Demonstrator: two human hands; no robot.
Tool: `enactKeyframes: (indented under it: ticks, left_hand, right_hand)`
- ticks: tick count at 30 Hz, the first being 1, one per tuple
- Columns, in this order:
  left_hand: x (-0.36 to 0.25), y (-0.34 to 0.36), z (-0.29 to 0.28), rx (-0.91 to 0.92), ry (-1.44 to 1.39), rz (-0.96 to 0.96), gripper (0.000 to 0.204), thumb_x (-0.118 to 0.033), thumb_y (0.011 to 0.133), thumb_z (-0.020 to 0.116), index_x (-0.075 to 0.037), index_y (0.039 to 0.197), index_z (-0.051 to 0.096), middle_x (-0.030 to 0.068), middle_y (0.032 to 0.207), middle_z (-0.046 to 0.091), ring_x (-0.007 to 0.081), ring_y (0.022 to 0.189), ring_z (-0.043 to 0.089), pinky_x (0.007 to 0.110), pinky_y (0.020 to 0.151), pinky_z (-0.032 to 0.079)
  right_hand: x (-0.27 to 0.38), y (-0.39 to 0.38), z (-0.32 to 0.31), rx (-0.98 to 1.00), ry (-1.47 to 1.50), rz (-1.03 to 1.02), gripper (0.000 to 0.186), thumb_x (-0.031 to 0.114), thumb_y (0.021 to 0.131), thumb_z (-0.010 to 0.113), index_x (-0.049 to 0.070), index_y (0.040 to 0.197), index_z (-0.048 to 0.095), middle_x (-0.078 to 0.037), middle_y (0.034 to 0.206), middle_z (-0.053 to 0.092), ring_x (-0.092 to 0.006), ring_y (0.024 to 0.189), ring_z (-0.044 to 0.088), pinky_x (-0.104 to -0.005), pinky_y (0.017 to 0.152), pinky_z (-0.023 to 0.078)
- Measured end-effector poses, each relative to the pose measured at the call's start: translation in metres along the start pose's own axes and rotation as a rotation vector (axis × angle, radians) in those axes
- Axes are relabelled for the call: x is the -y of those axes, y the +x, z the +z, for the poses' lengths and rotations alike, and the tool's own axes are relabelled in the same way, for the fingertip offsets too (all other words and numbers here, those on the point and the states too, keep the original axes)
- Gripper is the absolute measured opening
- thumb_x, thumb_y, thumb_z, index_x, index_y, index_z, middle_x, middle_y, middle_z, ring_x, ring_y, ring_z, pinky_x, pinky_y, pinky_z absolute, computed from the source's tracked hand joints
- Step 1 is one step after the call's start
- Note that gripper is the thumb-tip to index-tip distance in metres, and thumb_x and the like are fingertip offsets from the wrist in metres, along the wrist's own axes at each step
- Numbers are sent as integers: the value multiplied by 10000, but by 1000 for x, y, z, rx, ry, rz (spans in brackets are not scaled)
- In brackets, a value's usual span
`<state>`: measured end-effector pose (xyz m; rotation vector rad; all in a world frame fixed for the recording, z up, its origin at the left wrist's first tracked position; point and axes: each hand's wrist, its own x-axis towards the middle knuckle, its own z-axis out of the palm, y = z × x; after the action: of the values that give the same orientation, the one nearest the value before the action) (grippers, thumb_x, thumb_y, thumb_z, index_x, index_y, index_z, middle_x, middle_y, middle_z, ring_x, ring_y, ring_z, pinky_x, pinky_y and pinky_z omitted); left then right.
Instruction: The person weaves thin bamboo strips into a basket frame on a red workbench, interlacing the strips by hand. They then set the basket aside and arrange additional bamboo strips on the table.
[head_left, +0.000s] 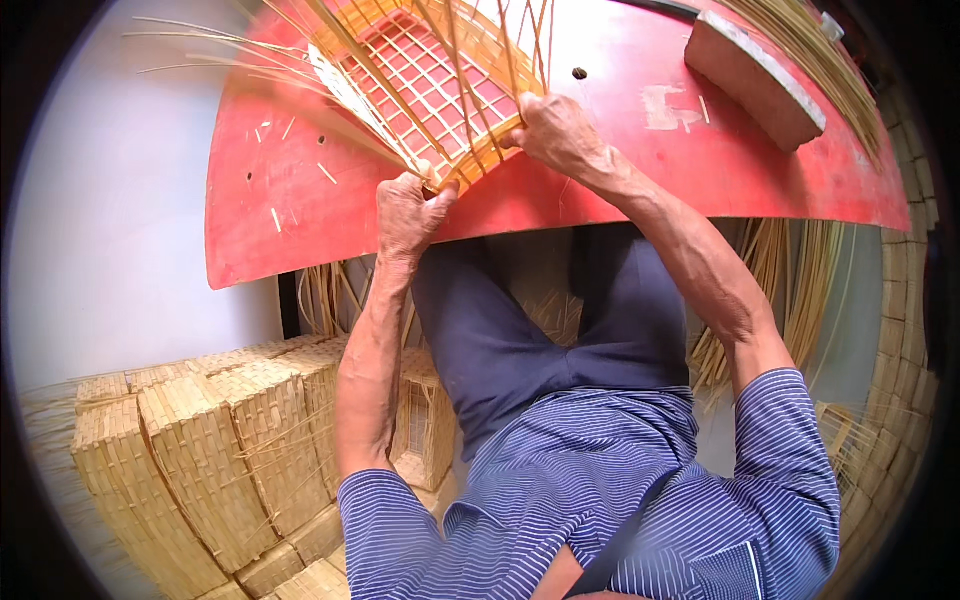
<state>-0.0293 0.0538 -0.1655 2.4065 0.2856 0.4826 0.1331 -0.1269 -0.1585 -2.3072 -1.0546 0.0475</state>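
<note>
"What's before us, biggest first?"

"Our red table [620,185], with a stack [200,440] of woven work below its near left corner. Our basket [488,161] is at the table's near edge, left of the middle. A bundle [820,60] runs along the far right, the block [752,85] just beside it."

"And our fingers?"

"The left hand [408,215] pinches the basket's near left corner; the right hand [562,132] is curled tight round its near right corner."

"How do we do this well?"

"We'd press both corners evenly, keep the side between them straight, and leave the strands [352,98] on the left outside our pinch so none kinks."

"Any brand, label or writing?"

"None we can read. The pale patch [660,105] right of the basket looks like worn paint; the scraps [327,173] toward the left edge seem plain."
</note>
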Motion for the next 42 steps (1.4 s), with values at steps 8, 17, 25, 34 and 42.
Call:
enactKeyframes:
  ticks: [8, 17, 25, 34, 42]
  left_hand:
    - [6, 2, -10, 65, 12, -49, 163, -132, 801, 735, -33, 788, 606, 112, 545, 543, 168, 477, 543, 318, 504, 442]
    - [2, -31, 17, -260, -62, -87, 439, -50, 782, 733, -20, 1179, 549, 160, 922, 636, 305, 827, 651, 406, 738, 515]
    - [-18, -29, 36, -549, 33, -91, 379, -16, 801, 664, 17, 1169, 582, 131, 943, 598, 266, 859, 611, 375, 796, 501]
    - [-15, -25, 40, -609, 72, -82, 339, -5, 790, 627, 14, 1128, 608, 171, 985, 626, 334, 919, 626, 430, 819, 504]
    - [4, -22, 47, -615, 37, -76, 372, 26, 784, 619, -21, 1152, 595, 114, 923, 627, 269, 802, 638, 390, 744, 516]
  right_hand:
    - [5, 7, 2, 27, -18, -30, 313, 245, 795, 776, -47, 863, 683, -268, 736, 665, -408, 737, 698, -473, 659, 556]
    - [0, 8, -3, 88, -42, -29, 423, 324, 773, 816, -60, 837, 649, -252, 756, 668, -393, 779, 690, -461, 713, 536]
    - [5, 7, -7, 97, -36, 34, 423, 327, 763, 822, -55, 834, 654, -262, 739, 658, -384, 781, 694, -461, 707, 536]
    - [5, 7, -3, 62, -32, -6, 420, 289, 771, 816, -92, 839, 654, -295, 725, 653, -414, 747, 696, -462, 700, 552]
    - [-3, 14, 7, 74, -42, 1, 348, 281, 786, 803, -37, 879, 696, -240, 711, 662, -355, 716, 694, -435, 671, 541]
